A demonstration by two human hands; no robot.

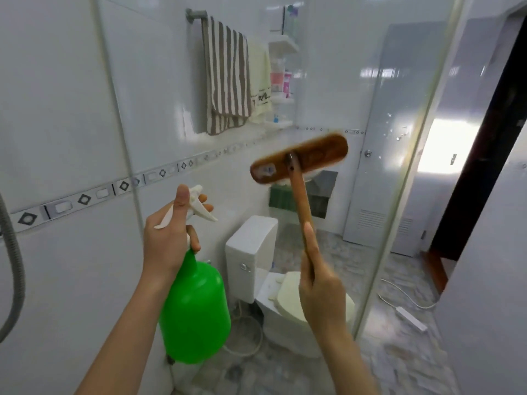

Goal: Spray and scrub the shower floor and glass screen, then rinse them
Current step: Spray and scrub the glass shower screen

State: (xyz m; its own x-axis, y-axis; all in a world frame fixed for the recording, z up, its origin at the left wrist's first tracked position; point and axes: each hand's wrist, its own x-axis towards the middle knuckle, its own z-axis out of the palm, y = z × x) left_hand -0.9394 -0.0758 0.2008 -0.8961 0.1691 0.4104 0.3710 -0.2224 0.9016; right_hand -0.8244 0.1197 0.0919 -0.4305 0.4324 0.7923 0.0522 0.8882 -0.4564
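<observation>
Towels: a brown-and-white striped cloth towel (pixel 226 78) hangs over a grey metal wall rail (pixel 195 15); a cream cloth towel (pixel 261 81) hangs touching its right side
Shelves: a white plastic tiered corner shelf unit (pixel 283 44) sits in the wall corner just right of the towels, with pink and white bottles (pixel 278 78) on a middle tier
Toilet: a white ceramic toilet cistern (pixel 251 252) stands against the tiled wall, with a round chrome flush button (pixel 243 266) on its front; the cream toilet lid (pixel 291 295) is down
Door: a pale grey panel door (pixel 399 109) with a round metal knob (pixel 368 153) at its left edge and louvre slots low down
Floor: a white power strip (pixel 410 317) with its white cable lies on mottled grey tiles
Wall: a border strip of dark diamond shapes (pixel 85 199) crosses the glossy white tiles
</observation>
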